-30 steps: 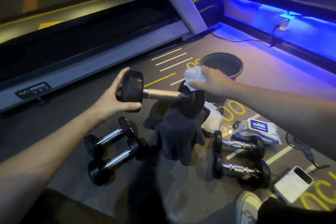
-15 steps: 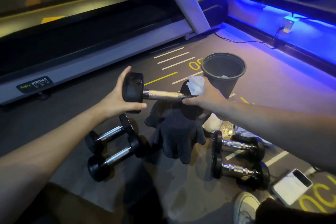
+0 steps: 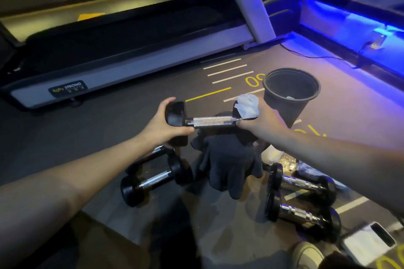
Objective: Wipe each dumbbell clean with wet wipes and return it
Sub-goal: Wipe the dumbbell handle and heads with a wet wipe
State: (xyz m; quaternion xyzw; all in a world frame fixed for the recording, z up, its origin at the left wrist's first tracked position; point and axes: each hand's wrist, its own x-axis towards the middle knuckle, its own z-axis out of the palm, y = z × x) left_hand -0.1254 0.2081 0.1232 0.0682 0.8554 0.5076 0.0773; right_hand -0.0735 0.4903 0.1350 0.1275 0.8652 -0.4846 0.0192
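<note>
— So which step is in hand?
— Wiping — the dumbbell (image 3: 209,121) is held mid-air over the gloves (image 3: 227,164): left hand (image 3: 162,125) clamped on its left head, right hand (image 3: 260,122) pressing the wet wipe (image 3: 248,106) around its right head.
— And next?
— The knurled handle probably needs wiping before it is returned.

Held dumbbell (image 3: 209,120): matt black rubber-like heads, knurled shiny metal handle. Crumpled white wet wipe (image 3: 248,106), soft, fibrous, on head at 3 o'clock end. Dark knit cloth gloves (image 3: 227,166) at 6 o'clock, matt. Black plastic bucket (image 3: 290,96) at 2 o'clock, dull sheen. Floor dumbbells (image 3: 301,201) at 5 o'clock: glossy chrome handles. Grey floor mat (image 3: 131,129), matt, finely textured.
</note>
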